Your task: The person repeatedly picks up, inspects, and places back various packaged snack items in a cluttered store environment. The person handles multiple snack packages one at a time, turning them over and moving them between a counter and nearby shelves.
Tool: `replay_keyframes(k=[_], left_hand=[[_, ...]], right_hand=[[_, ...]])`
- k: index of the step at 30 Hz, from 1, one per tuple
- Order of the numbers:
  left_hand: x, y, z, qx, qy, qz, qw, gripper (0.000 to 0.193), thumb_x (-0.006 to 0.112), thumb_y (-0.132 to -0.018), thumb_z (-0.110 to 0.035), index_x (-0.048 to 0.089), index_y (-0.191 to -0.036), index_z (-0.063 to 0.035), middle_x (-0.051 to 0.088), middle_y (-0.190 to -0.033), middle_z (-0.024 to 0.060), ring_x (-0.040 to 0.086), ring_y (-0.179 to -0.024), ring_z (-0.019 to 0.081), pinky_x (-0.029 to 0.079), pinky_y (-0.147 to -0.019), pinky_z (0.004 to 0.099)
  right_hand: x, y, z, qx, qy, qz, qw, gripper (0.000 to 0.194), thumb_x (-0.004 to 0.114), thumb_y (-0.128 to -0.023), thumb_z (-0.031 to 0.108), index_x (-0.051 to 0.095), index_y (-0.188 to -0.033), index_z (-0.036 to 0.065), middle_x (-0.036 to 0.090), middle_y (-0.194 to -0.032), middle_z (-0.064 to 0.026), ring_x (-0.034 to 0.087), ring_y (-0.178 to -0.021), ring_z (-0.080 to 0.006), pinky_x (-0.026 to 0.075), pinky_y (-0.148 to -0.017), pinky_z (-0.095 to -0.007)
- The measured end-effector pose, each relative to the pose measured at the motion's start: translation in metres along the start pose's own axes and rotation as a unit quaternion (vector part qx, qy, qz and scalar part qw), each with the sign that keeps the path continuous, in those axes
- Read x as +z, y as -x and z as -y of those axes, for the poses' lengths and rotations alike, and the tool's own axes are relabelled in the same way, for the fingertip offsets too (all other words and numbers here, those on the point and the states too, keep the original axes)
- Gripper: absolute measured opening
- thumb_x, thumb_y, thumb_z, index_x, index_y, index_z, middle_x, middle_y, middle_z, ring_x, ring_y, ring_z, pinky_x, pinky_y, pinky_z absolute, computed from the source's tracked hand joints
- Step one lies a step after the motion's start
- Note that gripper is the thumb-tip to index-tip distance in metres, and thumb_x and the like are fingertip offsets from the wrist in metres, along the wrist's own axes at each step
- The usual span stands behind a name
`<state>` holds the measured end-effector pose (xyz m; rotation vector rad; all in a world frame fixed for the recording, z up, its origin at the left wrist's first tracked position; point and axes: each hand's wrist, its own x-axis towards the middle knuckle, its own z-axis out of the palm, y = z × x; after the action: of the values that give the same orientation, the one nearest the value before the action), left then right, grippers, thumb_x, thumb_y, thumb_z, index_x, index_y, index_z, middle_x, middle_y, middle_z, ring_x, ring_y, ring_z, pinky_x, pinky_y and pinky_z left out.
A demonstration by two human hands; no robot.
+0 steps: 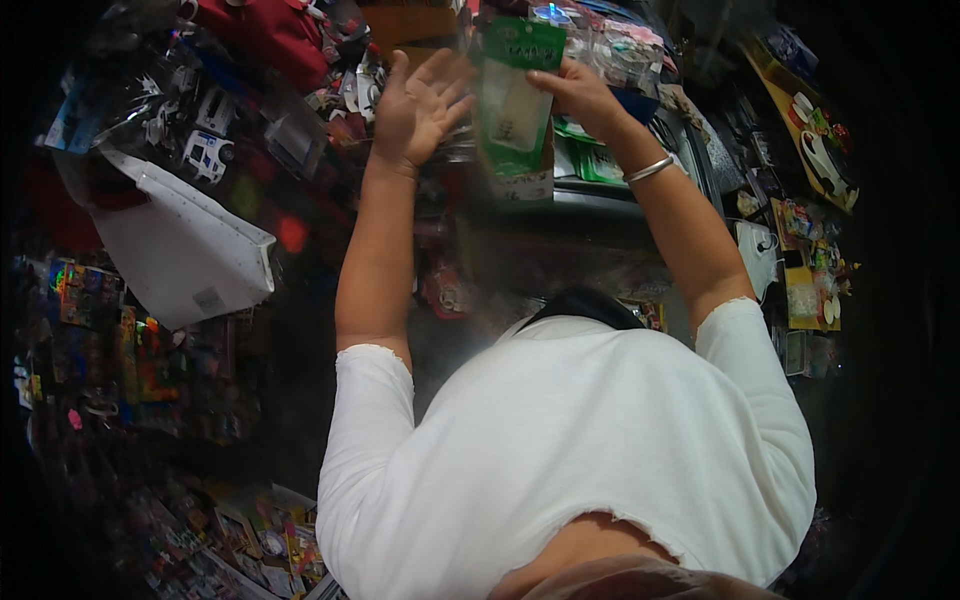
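A green packet with a clear window (pixel 516 112) is pinched at its upper right edge between the thumb and fingers of my right hand (pixel 581 94). It hangs upright over a box with a pale front (pixel 523 187), and its surface bears writing. To the left of the packet my left hand (pixel 424 105) is raised, palm showing and fingers spread, holding nothing. More green packets (pixel 600 161) lie below my right hand, partly hidden by it. A silver bangle (pixel 649 169) circles my right wrist.
On the left are a white bag (pixel 187 240), a white toy car (pixel 208 156) and a red bag (pixel 270 37). Clear-wrapped goods (pixel 626 52) are piled at the top right. Yellow boards with small items (pixel 802 127) stand at the far right. Many packaged goods fill the lower left.
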<state>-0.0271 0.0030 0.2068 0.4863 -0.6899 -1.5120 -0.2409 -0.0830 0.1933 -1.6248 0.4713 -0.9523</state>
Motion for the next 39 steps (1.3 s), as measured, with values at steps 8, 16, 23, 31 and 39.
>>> replay_keyframes(k=[8, 16, 23, 31, 39], left_hand=[[-0.018, -0.069, 0.016, 0.204, -0.624, 0.076, 0.751, 0.060, 0.072, -0.075, -0.025, 0.050, -0.123, 0.0029, 0.061, -0.114, 0.0152, 0.060, -0.100, 0.0227, 0.047, -0.085, 0.0313], [-0.027, -0.102, 0.041, 0.173, -0.852, 0.044, 0.492, 0.022, 0.067, -0.075, -0.021, 0.067, -0.097, -0.0149, 0.068, -0.085, 0.0058, 0.064, -0.083, 0.0270, 0.046, -0.078, 0.0398], [-0.018, -0.095, 0.055, 0.356, -0.849, 0.013, 0.391, 0.031, 0.067, -0.077, -0.020, 0.063, -0.108, -0.0189, 0.061, -0.107, 0.0027, 0.057, -0.102, 0.0242, 0.039, -0.089, 0.0419], [0.039, -0.036, 0.100, 0.344, -0.715, 0.100, 0.600, 0.032, 0.069, -0.077, -0.013, 0.062, -0.109, -0.0114, 0.059, -0.112, 0.0099, 0.056, -0.106, 0.0273, 0.038, -0.095, 0.0403], [0.049, 0.001, 0.145, -0.169, 0.087, 0.050, 0.981, 0.081, 0.030, -0.091, -0.062, 0.029, -0.137, 0.0046, 0.029, -0.144, 0.0226, 0.024, -0.136, 0.0343, 0.022, -0.109, 0.0503]], right_hand=[[0.000, -0.004, -0.041, 0.073, 0.090, 0.052, 0.992, 0.028, 0.062, -0.087, 0.012, 0.057, -0.114, 0.005, 0.063, -0.101, -0.0009, 0.057, -0.091, -0.0099, 0.048, -0.079, -0.0284], [-0.106, 0.052, -0.044, 0.156, 0.138, -0.206, 0.956, 0.040, 0.060, -0.088, 0.030, 0.055, -0.123, 0.010, 0.063, -0.112, -0.0050, 0.058, -0.104, -0.0164, 0.048, -0.081, -0.0319], [-0.139, 0.090, -0.123, 0.116, 0.512, -0.228, 0.820, 0.035, 0.062, -0.079, 0.022, 0.062, -0.113, 0.014, 0.061, -0.115, -0.0097, 0.055, -0.109, -0.0291, 0.044, -0.093, -0.0367], [-0.137, 0.056, -0.118, 0.336, 0.531, -0.068, 0.775, 0.053, 0.057, -0.078, 0.027, 0.050, -0.129, 0.016, 0.053, -0.126, -0.0138, 0.046, -0.121, -0.0320, 0.032, -0.099, -0.0572], [-0.143, 0.065, -0.115, 0.075, 0.728, -0.029, 0.681, 0.018, 0.056, -0.080, 0.024, 0.066, -0.090, 0.013, 0.066, -0.092, -0.0077, 0.060, -0.095, -0.0271, 0.047, -0.079, -0.0445]])
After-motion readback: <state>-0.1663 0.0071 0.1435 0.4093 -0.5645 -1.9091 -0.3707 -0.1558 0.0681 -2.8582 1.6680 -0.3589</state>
